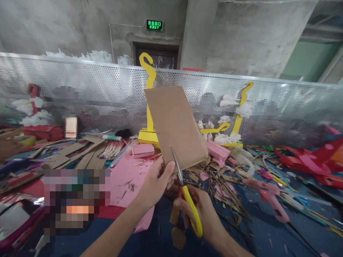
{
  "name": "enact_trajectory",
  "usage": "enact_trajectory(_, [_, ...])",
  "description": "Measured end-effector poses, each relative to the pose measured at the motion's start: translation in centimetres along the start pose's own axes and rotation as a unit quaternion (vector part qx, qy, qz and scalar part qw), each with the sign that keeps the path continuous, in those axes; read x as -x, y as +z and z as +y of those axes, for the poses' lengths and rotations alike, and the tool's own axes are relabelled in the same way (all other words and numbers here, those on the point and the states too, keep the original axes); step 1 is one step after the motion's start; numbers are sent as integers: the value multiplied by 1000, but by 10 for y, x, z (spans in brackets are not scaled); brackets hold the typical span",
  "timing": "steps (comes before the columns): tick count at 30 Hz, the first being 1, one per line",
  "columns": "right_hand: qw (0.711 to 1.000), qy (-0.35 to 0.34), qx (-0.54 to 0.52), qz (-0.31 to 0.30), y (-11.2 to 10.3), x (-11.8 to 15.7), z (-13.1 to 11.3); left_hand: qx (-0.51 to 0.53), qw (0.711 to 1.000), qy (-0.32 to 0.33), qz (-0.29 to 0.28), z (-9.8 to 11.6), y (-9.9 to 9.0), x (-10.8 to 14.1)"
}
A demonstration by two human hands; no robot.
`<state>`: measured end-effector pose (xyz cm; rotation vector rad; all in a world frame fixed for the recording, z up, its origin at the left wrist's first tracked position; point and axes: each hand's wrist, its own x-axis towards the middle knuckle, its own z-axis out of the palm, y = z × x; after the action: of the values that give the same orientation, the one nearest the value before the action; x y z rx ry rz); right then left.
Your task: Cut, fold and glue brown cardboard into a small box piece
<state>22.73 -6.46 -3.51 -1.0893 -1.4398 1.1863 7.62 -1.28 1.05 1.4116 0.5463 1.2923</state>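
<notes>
A flat brown cardboard sheet (177, 125) stands tilted up in the middle of the view. My left hand (157, 180) grips its lower left corner, thumb on the near face. In my right hand (199, 208) are scissors (193, 210) with yellow and red handles, fingers wrapped round them. One scissor blade lies over the near face of the sheet at its lower edge, beside my left thumb; the other blade is mostly hidden. Below the hands are small cardboard scraps (178, 237).
Pink paper (128, 178) lies at the left, cardboard strips (91, 150) behind it. Cardboard offcuts (227, 200) and a pink glue gun (270, 198) lie at the right. Yellow swan-neck shapes (150, 103) stand before a perforated metal barrier (107, 78).
</notes>
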Motion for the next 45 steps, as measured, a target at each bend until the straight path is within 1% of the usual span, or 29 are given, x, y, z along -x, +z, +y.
enact_trajectory(6, [999, 15, 16, 34, 3, -3, -3, -10, 1000, -1, 13, 0, 0, -1])
enact_trajectory(8, [999, 10, 20, 31, 2, -5, -3, -19, 1000, 5, 8, -1, 0, -1])
enact_trajectory(10, [999, -1, 24, 22, -1, -5, -2, -34, 999, 7, 1, -2, 0, 0])
enact_trajectory(12, [999, -29, 31, 17, -3, -4, -1, -58, 998, 3, -5, -1, -1, 2])
enact_trajectory(14, [998, -51, 37, 6, -6, -2, 0, -106, 994, -4, -10, 1, -4, 2])
enact_trajectory(16, [998, -54, 40, -14, -7, 0, 2, -168, 986, -1, 4, 6, -10, 0])
enact_trajectory(18, [998, -46, 41, -32, -8, 2, 3, -202, 978, 25, 50, 11, -17, -4])
enact_trajectory(20, [997, -49, 46, -45, -7, 3, 2, -195, 975, 58, 94, 14, -25, -9])
enact_trajectory(22, [996, -49, 58, -56, -6, 4, 0, -180, 976, 64, 107, 15, -30, -13])
enact_trajectory(25, [994, -53, 76, -55, -4, 4, -4, -159, 982, 44, 94, 14, -32, -15])
enact_trajectory(28, [994, -65, 70, -44, -4, 6, -7, -134, 988, 30, 74, 15, -29, -12])
enact_trajectory(30, [996, -58, 45, -59, -4, 8, -8, -123, 990, 23, 61, 18, -26, -8])
enact_trajectory(34, [993, -20, -45, -105, -2, 12, -10, -127, 991, 23, 45, 25, -23, -4])
enact_trajectory(36, [991, -1, -71, -109, -1, 13, -12, -128, 991, 21, 44, 25, -23, -4])
enact_trajectory(39, [990, 24, -80, -109, -2, 13, -15, -118, 992, 12, 47, 22, -24, -4])
enact_trajectory(43, [989, 29, -90, -111, -3, 12, -16, -84, 996, 2, 38, 20, -20, -5])
enact_trajectory(45, [989, 31, -99, -107, -2, 12, -14, -52, 997, 3, 53, 19, -18, -5])
